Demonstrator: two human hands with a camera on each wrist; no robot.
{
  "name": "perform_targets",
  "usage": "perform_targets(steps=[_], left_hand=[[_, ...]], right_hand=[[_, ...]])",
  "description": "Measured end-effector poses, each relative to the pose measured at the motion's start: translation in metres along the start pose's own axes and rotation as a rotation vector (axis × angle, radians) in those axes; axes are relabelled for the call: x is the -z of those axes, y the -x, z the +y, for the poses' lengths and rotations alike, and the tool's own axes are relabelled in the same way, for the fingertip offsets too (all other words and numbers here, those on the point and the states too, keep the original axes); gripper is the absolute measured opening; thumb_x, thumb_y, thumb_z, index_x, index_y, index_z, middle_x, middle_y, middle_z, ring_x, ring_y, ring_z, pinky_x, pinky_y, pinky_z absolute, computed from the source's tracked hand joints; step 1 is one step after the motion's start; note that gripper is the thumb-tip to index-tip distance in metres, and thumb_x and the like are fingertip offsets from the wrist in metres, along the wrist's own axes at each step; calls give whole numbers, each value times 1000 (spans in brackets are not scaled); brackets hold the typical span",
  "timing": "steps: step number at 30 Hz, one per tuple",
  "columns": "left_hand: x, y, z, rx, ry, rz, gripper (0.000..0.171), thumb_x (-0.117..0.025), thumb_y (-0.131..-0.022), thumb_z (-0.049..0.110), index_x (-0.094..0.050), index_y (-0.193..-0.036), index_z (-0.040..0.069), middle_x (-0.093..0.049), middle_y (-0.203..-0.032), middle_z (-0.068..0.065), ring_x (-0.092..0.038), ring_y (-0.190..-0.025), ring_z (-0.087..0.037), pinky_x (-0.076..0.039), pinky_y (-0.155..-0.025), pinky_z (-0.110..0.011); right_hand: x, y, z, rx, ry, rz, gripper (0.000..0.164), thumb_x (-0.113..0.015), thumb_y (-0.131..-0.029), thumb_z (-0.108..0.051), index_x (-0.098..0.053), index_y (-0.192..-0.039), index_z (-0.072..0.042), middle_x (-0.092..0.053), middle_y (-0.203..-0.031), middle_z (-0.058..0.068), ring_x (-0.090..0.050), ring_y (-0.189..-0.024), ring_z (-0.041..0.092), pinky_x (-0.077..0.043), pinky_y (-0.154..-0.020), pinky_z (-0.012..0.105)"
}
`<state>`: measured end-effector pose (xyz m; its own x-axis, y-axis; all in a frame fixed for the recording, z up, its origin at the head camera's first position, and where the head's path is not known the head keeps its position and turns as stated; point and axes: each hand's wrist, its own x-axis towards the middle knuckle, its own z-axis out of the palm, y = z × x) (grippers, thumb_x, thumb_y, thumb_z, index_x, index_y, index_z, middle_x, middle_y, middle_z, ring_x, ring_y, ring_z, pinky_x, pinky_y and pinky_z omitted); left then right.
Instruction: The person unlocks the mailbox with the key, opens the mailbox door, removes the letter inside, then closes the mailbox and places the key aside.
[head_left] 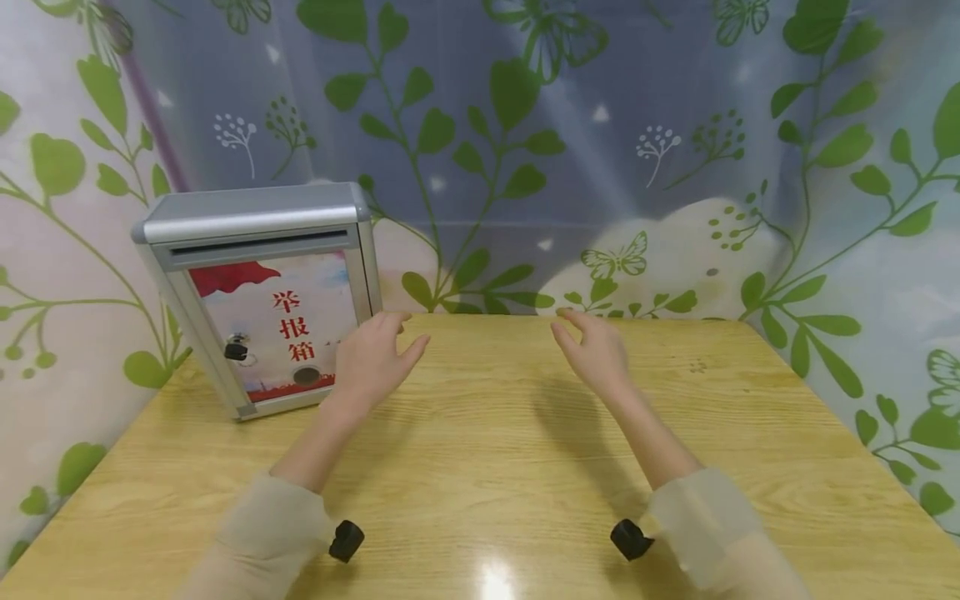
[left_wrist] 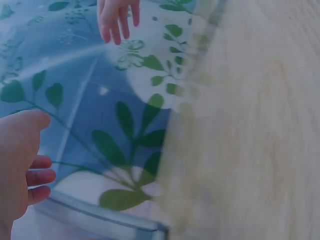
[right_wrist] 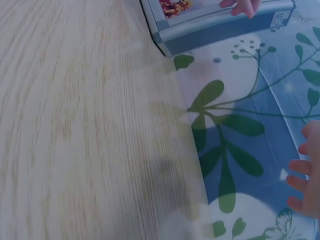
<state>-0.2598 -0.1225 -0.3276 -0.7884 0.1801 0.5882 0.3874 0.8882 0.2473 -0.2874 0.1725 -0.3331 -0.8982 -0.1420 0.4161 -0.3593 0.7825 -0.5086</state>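
A silver metal drop box (head_left: 251, 225) with a slot near its top stands on the left of the table in the head view. Its front carries a panel with red characters, and a small lock (head_left: 237, 347) with a black piece, apparently a key, sits at the panel's left side. My left hand (head_left: 375, 354) hovers in front of the box's right edge and overlaps it in view; whether they touch I cannot tell. Over the table's right half floats my right hand (head_left: 596, 350). Both hands hold nothing, their fingers relaxed and thumbs turned inward.
The wooden table (head_left: 480, 450) reaches back to a curtain (head_left: 480, 125) printed with green leaves and butterflies. Each sleeve cuff has a small black device beside it, a left one (head_left: 347, 541) and a right one (head_left: 632, 539).
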Motion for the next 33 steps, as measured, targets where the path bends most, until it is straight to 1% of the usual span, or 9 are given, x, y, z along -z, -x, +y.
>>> perform_targets(steps=[3,6,9,15,21,24,26,30,33], left_hand=[[15,1,-6,-88,5,119,39,-71,-81,29,-62,-107,0,-65,-86,-11,-61,-71,-24,-48,-53,-34],[31,2,-14,-166,-16,249,38,-74,-77,25,-63,-102,-2,-64,-82,-13,-60,-69,-27,-48,-54,-36],[46,4,-24,-197,-26,380,39,-75,-75,22,-62,-101,-4,-64,-84,-16,-59,-73,-33,-47,-60,-42],[74,9,-47,-123,1,576,40,-70,-77,20,-58,-103,-8,-58,-92,-25,-50,-84,-42,-40,-74,-48],[96,22,-76,36,60,711,40,-63,-80,22,-52,-102,-9,-50,-94,-26,-40,-91,-42,-29,-84,-46],[104,25,-92,158,38,701,50,-64,-79,28,-45,-108,-8,-42,-97,-22,-33,-97,-41,-24,-87,-42],[107,27,-101,262,49,649,60,-67,-79,31,-40,-117,-6,-37,-102,-16,-28,-103,-39,-20,-91,-40],[113,32,-118,540,217,448,82,-71,-79,36,-23,-137,3,-24,-122,-9,-20,-118,-30,-19,-99,-38],[116,38,-131,697,383,281,88,-65,-82,42,-13,-144,6,-16,-136,-17,-19,-124,-29,-24,-100,-41]], right_hand=[[-7,-3,-8,18,-98,26,39,-51,-95,-28,-57,-124,-3,-56,-125,16,-60,-84,29,-38,-97,47],[-16,-6,-19,9,-217,26,38,-52,-95,-27,-58,-123,-2,-58,-123,15,-51,-115,31,-39,-96,46],[-23,-10,-32,-26,-364,24,36,-54,-95,-26,-59,-122,-3,-60,-120,14,-53,-113,28,-42,-94,42],[-34,-18,-62,-76,-586,29,34,-57,-93,-25,-61,-120,-4,-62,-115,11,-56,-106,23,-45,-91,37],[-46,-23,-89,-47,-651,-3,36,-59,-92,-25,-59,-121,-3,-62,-116,9,-55,-106,21,-43,-93,37],[-51,-27,-100,-35,-659,6,37,-62,-90,-24,-59,-120,-3,-63,-113,9,-56,-104,20,-44,-91,37],[-54,-30,-107,-30,-661,10,37,-63,-89,-23,-59,-120,-2,-63,-111,9,-57,-102,21,-45,-89,37],[-62,-35,-118,-23,-653,-6,39,-65,-88,-23,-58,-120,-2,-63,-109,9,-57,-100,21,-46,-87,36],[-70,-38,-126,-13,-661,-38,41,-64,-88,-25,-57,-122,-3,-60,-113,10,-57,-101,21,-47,-84,35]])
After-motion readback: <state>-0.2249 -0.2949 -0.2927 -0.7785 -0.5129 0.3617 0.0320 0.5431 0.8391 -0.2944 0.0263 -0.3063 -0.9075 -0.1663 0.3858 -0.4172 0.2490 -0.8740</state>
